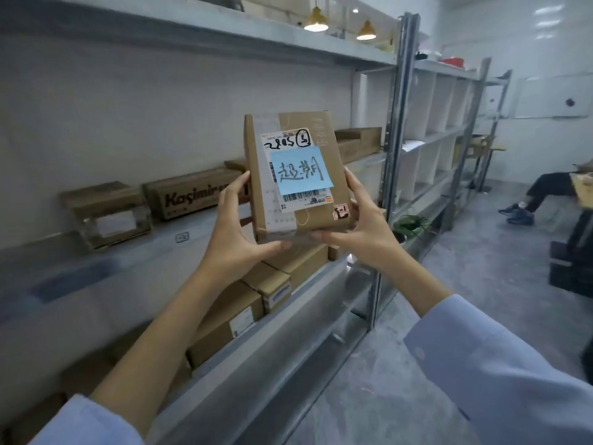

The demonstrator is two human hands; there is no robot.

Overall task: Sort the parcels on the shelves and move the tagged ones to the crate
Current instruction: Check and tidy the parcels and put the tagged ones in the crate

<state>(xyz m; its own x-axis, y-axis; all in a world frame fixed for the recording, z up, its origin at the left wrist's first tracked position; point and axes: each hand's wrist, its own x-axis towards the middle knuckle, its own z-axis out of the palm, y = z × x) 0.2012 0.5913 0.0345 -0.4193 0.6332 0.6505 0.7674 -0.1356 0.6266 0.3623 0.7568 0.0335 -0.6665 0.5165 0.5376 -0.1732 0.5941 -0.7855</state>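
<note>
Parcel (298,175): small flat cardboard box, held upright in the air in front of the middle shelf (134,261), its printed face toward the camera, clear of the cartons below.
Tag: a blue sticky note (300,171) with handwritten characters covers part of the shipping label (282,139); by that I judge this parcel is bound for the crate.
Left hand (237,232): grips the parcel's left edge, fingers along the side, thumb tucked under the bottom corner.
Right hand (362,229): grips the right edge the same way, thumb beneath the bottom edge.
Handling: probably light, since fingertips alone carry it; the card looks stiff, while the clear tape across the bottom may be slick.
Where to hold: the two long edges and the bottom, as now. Keep fingers off the note, which seems only lightly stuck and could peel.
Other parcels: a lettered brown box (192,197) lies at the back of the shelf; small cartons (272,284) sit just below the hands.
Crate: dark crate-like shapes (571,271) stand on the floor far right; I cannot tell whether these are the target.
</note>
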